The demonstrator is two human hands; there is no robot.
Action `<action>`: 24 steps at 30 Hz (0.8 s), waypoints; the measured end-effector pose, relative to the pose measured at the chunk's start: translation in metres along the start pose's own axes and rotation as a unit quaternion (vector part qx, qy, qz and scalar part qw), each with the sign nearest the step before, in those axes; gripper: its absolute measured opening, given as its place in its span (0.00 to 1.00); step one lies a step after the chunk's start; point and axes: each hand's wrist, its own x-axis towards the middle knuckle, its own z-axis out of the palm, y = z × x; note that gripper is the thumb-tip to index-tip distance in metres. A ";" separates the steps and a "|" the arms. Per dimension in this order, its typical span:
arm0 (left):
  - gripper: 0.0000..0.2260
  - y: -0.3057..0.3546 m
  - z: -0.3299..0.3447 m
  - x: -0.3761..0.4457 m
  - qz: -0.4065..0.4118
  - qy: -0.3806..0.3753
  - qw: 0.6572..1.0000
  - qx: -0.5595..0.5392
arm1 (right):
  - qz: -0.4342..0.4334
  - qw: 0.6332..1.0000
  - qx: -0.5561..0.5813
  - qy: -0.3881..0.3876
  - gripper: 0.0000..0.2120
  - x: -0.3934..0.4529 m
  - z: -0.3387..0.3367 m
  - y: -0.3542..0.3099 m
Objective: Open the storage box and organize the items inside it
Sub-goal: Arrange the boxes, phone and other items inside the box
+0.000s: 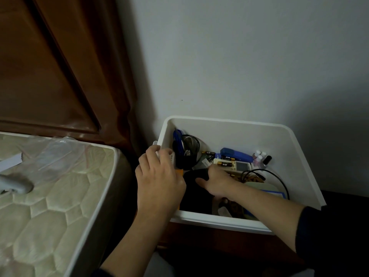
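A white storage box point(235, 128) stands open against the wall, with no lid on it. My left hand point(159, 176) grips a small white object at the box's left rim. Inside the box, my right hand point(217, 182) rests on a black pouch point(196, 198), fingers curled on it; whether it grips the pouch I cannot tell. Further in lie a black mesh cup point(187, 150) with a blue tool, a blue stapler point(236, 154), batteries point(224, 163), small nail polish bottles point(260, 156), a black cable point(275, 176) and a leopard-print item point(252, 179).
A quilted mattress point(50, 196) with clear plastic wrap lies to the left, close to the box. A dark wooden headboard point(50, 66) rises behind it. The box sits on a dark wooden surface point(219, 242) beside a pale wall point(239, 56).
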 end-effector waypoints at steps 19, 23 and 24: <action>0.19 0.000 -0.003 -0.002 -0.014 0.014 0.999 -0.032 | -0.080 0.985 -0.137 0.071 0.12 -0.012 -0.033 0.007; 0.17 -0.001 -0.004 -0.003 0.033 0.034 0.998 -0.043 | -0.082 0.986 -0.091 0.110 0.15 -0.015 -0.041 0.008; 0.16 -0.001 -0.004 -0.003 0.067 0.028 0.997 -0.032 | -0.086 0.985 -0.076 0.128 0.14 -0.015 -0.043 0.008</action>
